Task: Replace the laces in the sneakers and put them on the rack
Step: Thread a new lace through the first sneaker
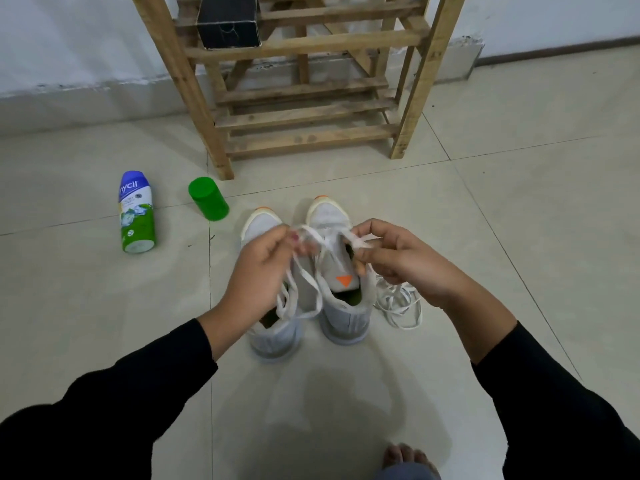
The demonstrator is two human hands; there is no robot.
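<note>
Two sneakers stand side by side on the tiled floor (485, 220), toes towards a wooden rack (304, 95) and just short of its lowest slats. Both are pale grey knit with cream soles and a dab of orange at the toe tip. The left sneaker (275, 336) is partly hidden by the left hand (259, 271). The right sneaker (346, 317) shows an orange triangle on its tongue and a green insole inside the opening.

Both hands are held just above the pair with a flat white lace (311, 233) between them. The left fingers (294, 240) are curled in and pinch one stretch of it. The right hand (401, 261) pinches another stretch between thumb and curled fingers (360, 237). From the left hand the lace drops in loose loops over the opening of the left sneaker. Whether it passes through any eyelets cannot be told.

A second white lace (398, 303) lies in a tangled heap on the floor, touching the outer side of the right sneaker.

A black box (228, 22) sits on an upper shelf of the rack. To the left, a blue, white and green bottle (136, 213) and a green cap (207, 199) lie on the floor. Black sleeves (104, 410) cover both forearms, and a bare foot (405, 459) shows at the bottom edge.
</note>
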